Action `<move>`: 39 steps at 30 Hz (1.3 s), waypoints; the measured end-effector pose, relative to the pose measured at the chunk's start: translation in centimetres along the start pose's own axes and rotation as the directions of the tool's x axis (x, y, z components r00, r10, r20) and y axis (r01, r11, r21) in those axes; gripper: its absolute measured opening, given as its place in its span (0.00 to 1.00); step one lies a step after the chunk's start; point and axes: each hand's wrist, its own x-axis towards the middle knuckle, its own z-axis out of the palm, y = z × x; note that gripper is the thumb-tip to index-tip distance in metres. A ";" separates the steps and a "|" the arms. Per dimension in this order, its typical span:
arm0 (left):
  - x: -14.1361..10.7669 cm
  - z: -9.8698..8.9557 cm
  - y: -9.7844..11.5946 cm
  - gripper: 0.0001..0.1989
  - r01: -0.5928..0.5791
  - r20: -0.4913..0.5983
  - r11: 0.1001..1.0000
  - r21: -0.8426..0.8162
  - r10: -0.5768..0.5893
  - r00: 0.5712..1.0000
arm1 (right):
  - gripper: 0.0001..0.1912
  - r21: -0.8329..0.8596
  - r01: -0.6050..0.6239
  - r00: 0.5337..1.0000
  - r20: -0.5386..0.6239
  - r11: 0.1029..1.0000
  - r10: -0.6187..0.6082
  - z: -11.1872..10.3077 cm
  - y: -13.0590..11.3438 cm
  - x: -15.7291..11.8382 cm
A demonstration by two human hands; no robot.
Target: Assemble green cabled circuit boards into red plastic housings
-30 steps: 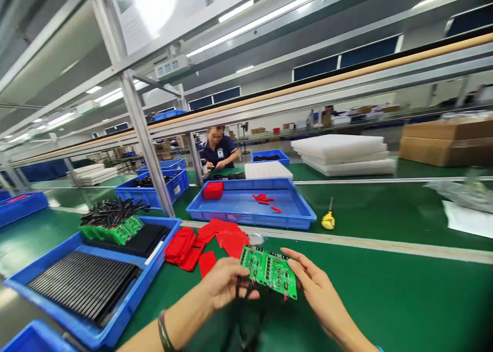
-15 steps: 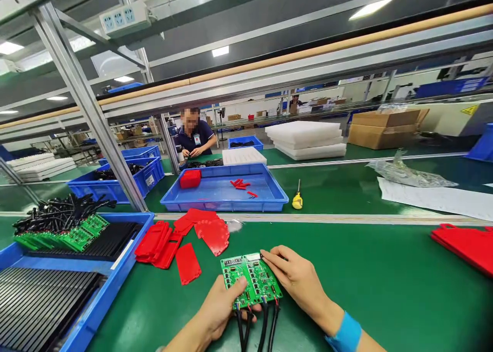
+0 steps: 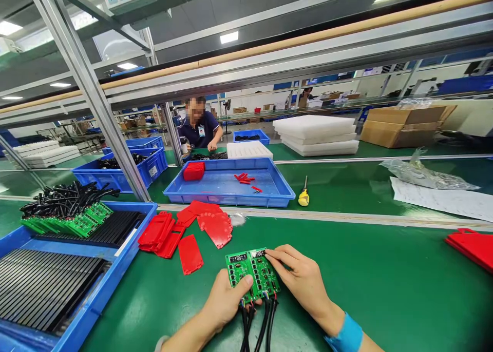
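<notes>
Two green circuit boards (image 3: 264,277) lie side by side above the green bench, black cables (image 3: 265,324) hanging from their lower edge. My left hand (image 3: 230,298) grips them from the left, thumb on top and fingers underneath. The fingertips of my right hand (image 3: 298,270) are pinched at the top edge of the right board, by its small dark display. What they hold, if anything, is too small to make out. Red plates (image 3: 190,254) lie on the bench beyond my left hand.
A blue tray (image 3: 231,200) with red pieces stands behind. The left blue tray (image 3: 90,295) holds black slotted panels and wired boards (image 3: 73,218). A yellow screwdriver (image 3: 304,197) lies behind the divider. More red plates (image 3: 472,249) are at right. A person (image 3: 202,126) sits opposite.
The white strip on the right board's display has mostly come away, and dark display now shows there. My right fingertips stay at that edge. The view has shifted slightly.
</notes>
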 end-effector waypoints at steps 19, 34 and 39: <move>-0.6 -0.3 1.9 0.30 -0.096 0.051 0.994 0.048 0.094 0.994 | 0.17 0.121 -0.213 0.977 0.048 0.969 0.209 -0.3 -0.7 1.2; -0.8 -0.5 1.2 0.25 -0.145 0.041 0.978 0.148 0.140 0.989 | 0.16 0.087 -0.272 0.954 0.154 0.958 0.257 0.2 0.0 0.9; 0.0 -1.3 1.0 0.28 -0.067 -0.031 0.992 0.110 0.071 0.997 | 0.17 0.074 -0.262 0.931 0.283 0.962 0.232 0.1 -1.3 1.1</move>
